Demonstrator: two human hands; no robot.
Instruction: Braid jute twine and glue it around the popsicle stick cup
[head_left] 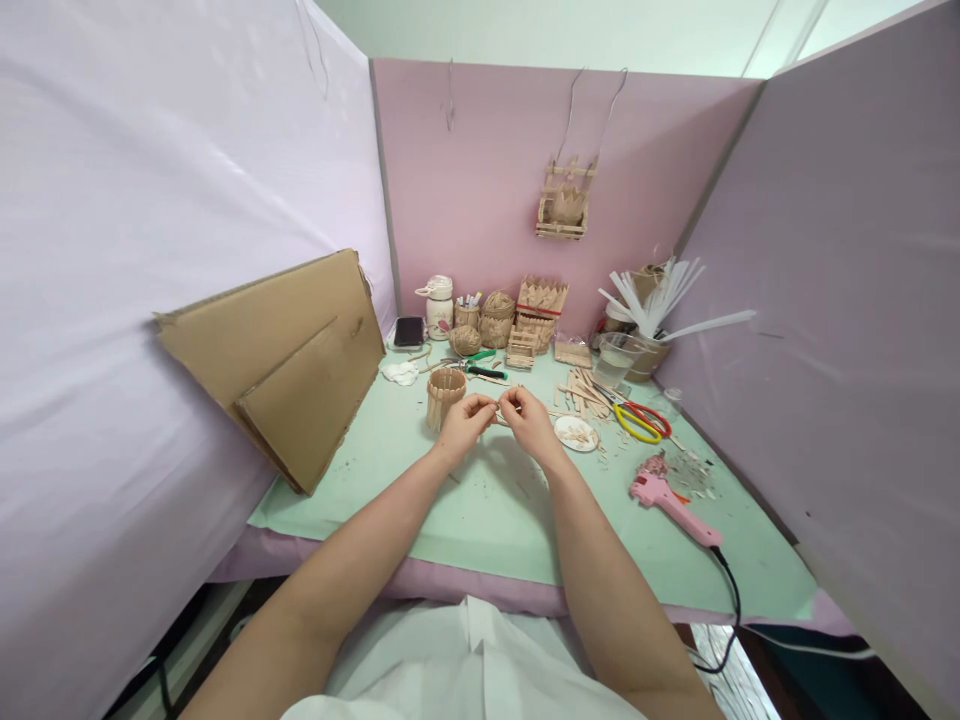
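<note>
Over the middle of the green-covered table, my left hand (466, 424) and my right hand (527, 418) meet, fingertips pinched and almost touching. Whatever they pinch is too small and too covered by the fingers to name. A round cup made of wooden craft sticks (445, 395) stands upright just left of my left hand. To the right of my right hand lies a white dish (576, 434) with small wood bits on it. Beyond it is a loose pile of craft sticks (583, 392).
Scissors with red and yellow handles (643, 420) and a corded pink glue gun (675, 508) lie at right. Green-handled pliers (486, 372) and a twine ball (465, 341) lie behind. Folded cardboard (300, 370) leans at left. White glue sticks (667, 300) stand in a container.
</note>
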